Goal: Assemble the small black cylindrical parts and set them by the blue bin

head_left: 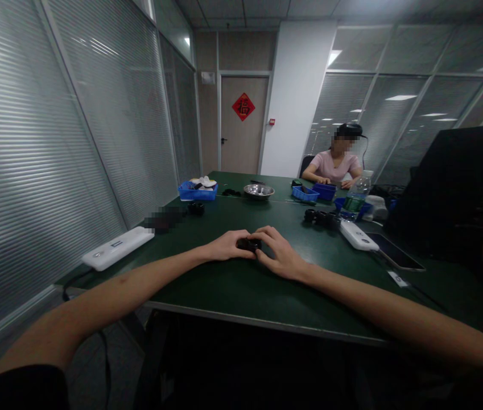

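Both my arms reach out over a dark green table [232,290]. My left hand [226,246] and my right hand [277,253] meet at the table's middle, fingers curled around a small black part [248,245] that rests on the tabletop. Each hand grips one end of it. What the part is I cannot make out.
A white power strip [117,247] lies at the left edge, another [358,234] at the right beside a phone [395,256]. Further back are several black parts [321,217], a water bottle [356,199], blue trays [197,191], a metal bowl [258,191]. A seated person [335,165] works at the far end. A dark shape [454,193] fills the right.
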A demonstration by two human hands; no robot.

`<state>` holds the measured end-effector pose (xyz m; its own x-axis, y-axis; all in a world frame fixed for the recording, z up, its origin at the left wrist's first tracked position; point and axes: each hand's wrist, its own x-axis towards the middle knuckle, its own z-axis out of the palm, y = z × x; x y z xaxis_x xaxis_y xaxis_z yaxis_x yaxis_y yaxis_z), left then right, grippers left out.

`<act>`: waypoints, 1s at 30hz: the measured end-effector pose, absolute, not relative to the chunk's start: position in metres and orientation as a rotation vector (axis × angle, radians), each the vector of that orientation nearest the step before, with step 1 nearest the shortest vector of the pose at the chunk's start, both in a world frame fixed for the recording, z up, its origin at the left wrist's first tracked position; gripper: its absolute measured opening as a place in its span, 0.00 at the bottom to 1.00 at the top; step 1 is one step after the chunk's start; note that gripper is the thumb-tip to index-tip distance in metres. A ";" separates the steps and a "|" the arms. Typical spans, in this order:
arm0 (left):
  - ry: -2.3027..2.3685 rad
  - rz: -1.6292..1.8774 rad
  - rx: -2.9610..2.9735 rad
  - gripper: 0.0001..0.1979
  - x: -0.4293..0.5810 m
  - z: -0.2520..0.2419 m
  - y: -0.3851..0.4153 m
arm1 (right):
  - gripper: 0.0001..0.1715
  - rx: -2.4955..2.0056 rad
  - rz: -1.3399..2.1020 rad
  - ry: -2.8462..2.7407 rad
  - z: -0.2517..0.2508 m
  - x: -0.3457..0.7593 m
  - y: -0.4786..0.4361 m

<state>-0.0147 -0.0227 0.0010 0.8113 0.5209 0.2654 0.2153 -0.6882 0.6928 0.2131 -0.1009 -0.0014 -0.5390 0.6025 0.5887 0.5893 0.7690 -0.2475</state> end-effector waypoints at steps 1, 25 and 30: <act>0.543 0.586 2.324 0.25 -0.015 0.002 -0.023 | 0.20 -0.899 0.019 -2.274 -0.002 0.213 -0.101; 0.517 0.610 2.339 0.24 -0.014 0.001 -0.023 | 0.17 -0.771 0.065 -2.306 0.003 0.213 -0.105; 0.519 0.579 2.298 0.25 -0.014 0.002 -0.024 | 0.18 -0.925 0.047 -2.202 -0.002 0.213 -0.098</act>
<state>-0.0143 -0.0239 0.0024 0.8197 0.5121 0.2565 0.1990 -0.6746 0.7109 0.2133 -0.0984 -0.0022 -0.4709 0.6307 0.6168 0.6037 0.7402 -0.2961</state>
